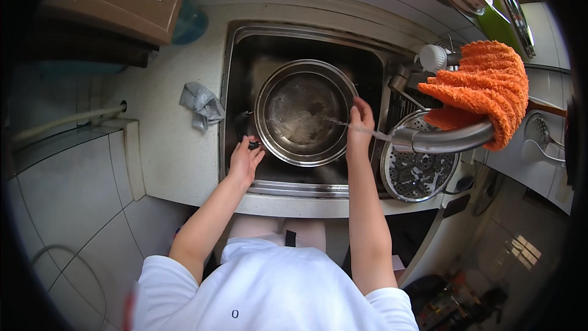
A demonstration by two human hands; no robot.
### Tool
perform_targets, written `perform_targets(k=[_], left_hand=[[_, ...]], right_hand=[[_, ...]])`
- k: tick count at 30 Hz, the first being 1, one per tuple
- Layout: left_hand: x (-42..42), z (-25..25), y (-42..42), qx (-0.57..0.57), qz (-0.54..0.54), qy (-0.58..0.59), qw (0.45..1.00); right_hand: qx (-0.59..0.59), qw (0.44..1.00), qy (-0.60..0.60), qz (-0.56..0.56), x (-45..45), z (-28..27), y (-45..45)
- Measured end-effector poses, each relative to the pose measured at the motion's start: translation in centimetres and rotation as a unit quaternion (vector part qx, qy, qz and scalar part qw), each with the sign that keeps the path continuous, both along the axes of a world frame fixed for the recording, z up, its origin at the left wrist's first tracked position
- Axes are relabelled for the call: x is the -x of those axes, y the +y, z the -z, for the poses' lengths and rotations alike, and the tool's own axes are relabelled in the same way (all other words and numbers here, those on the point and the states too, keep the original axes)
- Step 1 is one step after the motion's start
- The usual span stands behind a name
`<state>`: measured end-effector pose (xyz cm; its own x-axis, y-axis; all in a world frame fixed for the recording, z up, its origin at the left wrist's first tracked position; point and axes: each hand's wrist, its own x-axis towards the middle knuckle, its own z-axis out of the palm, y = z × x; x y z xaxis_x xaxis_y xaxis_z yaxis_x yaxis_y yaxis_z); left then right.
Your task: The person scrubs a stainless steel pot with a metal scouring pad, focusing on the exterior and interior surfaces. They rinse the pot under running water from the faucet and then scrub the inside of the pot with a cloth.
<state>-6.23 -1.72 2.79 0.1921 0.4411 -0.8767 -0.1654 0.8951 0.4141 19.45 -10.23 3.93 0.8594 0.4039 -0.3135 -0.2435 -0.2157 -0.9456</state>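
Note:
A round stainless steel pot (305,112) sits in the sink (298,188), with some water in its bottom. My right hand (361,122) is at the pot's right rim, fingers curved against it; how firmly it grips is hard to tell. Water runs from the metal faucet (441,140) past that hand into the pot. On the pot's lower left side, my left hand (246,156) has its fingertips at a black handle (253,145). An orange towel (487,87) hangs over the faucet's neck.
Right of the sink lies a perforated steamer tray (419,170) with suds on it. A crumpled grey cloth (202,105) rests on the left counter (174,161). A brown cabinet (124,0) juts in at upper left. Ladles (537,128) hang at the right wall.

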Motion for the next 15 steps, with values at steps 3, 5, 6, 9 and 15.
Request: perform_targets(k=[3, 5, 6, 9, 15], left_hand=[[0.8, -2.5, -0.9, -0.053, 0.056, 0.039, 0.996], [1.1, -5.4, -1.5, -0.139, 0.065, 0.098, 0.983], [1.8, -6.1, -1.3, -0.255, 0.125, 0.112, 0.952], [1.8, -8.1, 1.6, -0.495, 0.18, 0.232, 0.818], [0.8, -5.6, 8.8, -0.598, 0.264, 0.455, 0.605]], right_hand=[[-0.085, 0.933, 0.343, 0.066, 1.5, -0.7, -0.6], [-0.105, 0.912, 0.392, 0.063, 2.0, -0.1, -0.7], [-0.115, 0.899, 0.418, 0.061, 2.4, 0.0, -0.5], [-0.093, 0.911, 0.402, 0.0, 4.4, -0.8, 0.9], [-0.056, 0.901, 0.393, -0.173, 9.3, -4.0, 5.4]])
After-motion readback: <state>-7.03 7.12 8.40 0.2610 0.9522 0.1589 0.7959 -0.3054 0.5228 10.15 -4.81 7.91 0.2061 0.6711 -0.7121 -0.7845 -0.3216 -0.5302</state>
